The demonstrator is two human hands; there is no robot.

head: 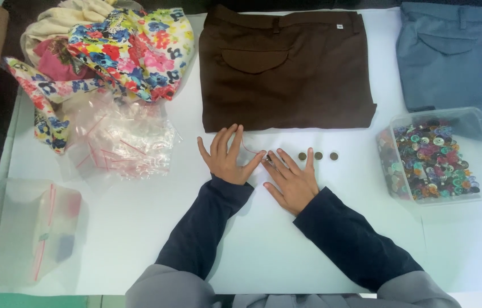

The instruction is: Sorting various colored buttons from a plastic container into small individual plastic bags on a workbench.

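Blue trousers [457,51] cut off (right edge); hands [258,165] flat.

I read this as a tailoring or garment-finishing workstation. A white table [138,228] carries folded brown trousers [286,74] at the far centre, folded blue-grey trousers [457,51] far right, a clear tub of mixed buttons [437,157] right, floral fabric [132,51] far left, and small clear zip bags [121,140] beside it.

A white bench [138,228] is carrying brown trousers [286,74] at twelve o'clock; three buttons [318,155] are lying centrally; a button tub [440,157] is sitting at three; floral cloth [132,51] is lying at ten.
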